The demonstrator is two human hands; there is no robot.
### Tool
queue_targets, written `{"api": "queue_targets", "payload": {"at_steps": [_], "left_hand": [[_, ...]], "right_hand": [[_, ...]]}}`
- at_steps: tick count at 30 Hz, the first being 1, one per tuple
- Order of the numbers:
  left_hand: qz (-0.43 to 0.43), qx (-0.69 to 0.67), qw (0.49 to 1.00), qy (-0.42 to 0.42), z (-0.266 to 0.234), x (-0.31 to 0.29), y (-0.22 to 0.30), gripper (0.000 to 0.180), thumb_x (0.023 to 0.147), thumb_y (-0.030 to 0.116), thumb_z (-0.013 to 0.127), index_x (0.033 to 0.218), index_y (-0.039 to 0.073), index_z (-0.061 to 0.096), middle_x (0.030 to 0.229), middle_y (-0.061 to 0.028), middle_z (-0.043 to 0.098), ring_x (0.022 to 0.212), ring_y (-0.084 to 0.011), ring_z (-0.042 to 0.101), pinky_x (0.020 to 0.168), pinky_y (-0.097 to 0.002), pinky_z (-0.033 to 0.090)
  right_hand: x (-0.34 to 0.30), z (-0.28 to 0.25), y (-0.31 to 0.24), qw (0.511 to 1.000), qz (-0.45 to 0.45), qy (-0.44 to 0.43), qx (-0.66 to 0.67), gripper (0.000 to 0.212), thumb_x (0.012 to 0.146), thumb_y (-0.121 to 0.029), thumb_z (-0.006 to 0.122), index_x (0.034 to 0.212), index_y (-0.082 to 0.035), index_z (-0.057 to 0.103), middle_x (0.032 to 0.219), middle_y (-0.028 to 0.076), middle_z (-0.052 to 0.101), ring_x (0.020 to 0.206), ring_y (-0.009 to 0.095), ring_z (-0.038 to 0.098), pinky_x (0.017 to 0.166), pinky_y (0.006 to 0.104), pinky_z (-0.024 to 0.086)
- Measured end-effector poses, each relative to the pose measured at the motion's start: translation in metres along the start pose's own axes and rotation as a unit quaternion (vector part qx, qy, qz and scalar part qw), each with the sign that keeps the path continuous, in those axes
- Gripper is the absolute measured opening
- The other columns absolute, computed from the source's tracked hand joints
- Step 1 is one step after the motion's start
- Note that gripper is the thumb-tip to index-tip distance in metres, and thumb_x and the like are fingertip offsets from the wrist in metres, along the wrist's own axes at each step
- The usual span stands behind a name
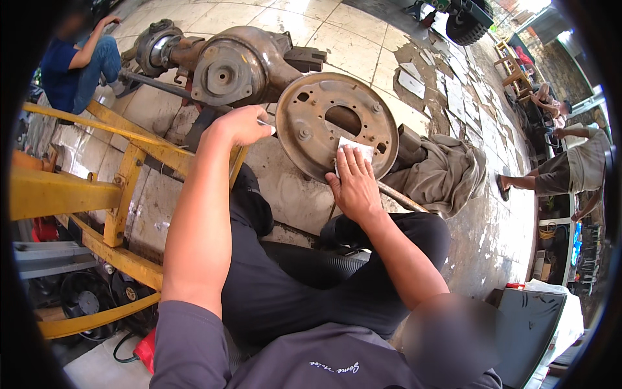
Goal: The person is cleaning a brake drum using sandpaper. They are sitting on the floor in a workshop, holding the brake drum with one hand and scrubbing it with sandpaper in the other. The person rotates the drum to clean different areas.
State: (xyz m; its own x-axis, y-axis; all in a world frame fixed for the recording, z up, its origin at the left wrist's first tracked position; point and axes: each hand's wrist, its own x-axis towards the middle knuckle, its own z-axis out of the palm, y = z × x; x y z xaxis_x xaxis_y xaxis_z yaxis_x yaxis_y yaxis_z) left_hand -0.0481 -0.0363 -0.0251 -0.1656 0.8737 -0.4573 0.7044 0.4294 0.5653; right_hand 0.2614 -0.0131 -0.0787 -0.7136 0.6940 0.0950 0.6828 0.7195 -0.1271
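Observation:
A round, rusty brake backing plate (pixel 291 107) stands tilted in front of me, with a large hole at its centre. My right hand (pixel 355 185) lies with outstretched fingers on a small white sheet (pixel 356 148), pressing it against the plate's lower right face. Whether the sheet is paper or cloth is unclear. At the plate's left rim, my left hand (pixel 241 125) is bent with curled fingers, and a small whitish piece shows at its fingertips. Left of the plate lies a rusty axle housing (pixel 249 55) with a round flanged cover (pixel 222 74).
A yellow metal frame (pixel 116 198) stands close on my left. Brown-grey cloth (pixel 444 172) is bunched right of the plate, near a rod (pixel 398 196). One person (pixel 78 68) crouches at far left; another (pixel 570 162) stands at right. A grey box (pixel 528 327) is at lower right.

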Motion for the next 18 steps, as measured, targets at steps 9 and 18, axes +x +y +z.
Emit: {"api": "queue_targets", "payload": {"at_steps": [9,18], "left_hand": [[0.000,0.008,1.000,0.010,-0.005,-0.011,0.011,0.052,0.091,0.030,0.067,0.132,0.000,0.055,0.126,-0.0219,0.064,0.119,-0.0295,0.061,0.100,-0.0376,0.046],[-0.001,0.008,1.000,0.021,-0.001,-0.009,0.005,0.050,0.090,0.033,0.067,0.132,0.007,0.059,0.133,-0.0176,0.061,0.123,-0.0293,0.058,0.103,-0.0386,0.045]], "right_hand": [[0.012,0.001,0.003,0.999,-0.003,-0.019,0.027,0.052,0.104,-0.028,0.043,0.145,0.003,0.040,0.153,0.023,0.037,0.145,0.040,0.030,0.118,0.0513,0.026],[0.005,0.001,0.005,0.999,-0.026,-0.032,0.011,0.052,0.103,-0.026,0.043,0.146,0.004,0.039,0.154,0.023,0.036,0.145,0.039,0.030,0.118,0.0505,0.026]]}}
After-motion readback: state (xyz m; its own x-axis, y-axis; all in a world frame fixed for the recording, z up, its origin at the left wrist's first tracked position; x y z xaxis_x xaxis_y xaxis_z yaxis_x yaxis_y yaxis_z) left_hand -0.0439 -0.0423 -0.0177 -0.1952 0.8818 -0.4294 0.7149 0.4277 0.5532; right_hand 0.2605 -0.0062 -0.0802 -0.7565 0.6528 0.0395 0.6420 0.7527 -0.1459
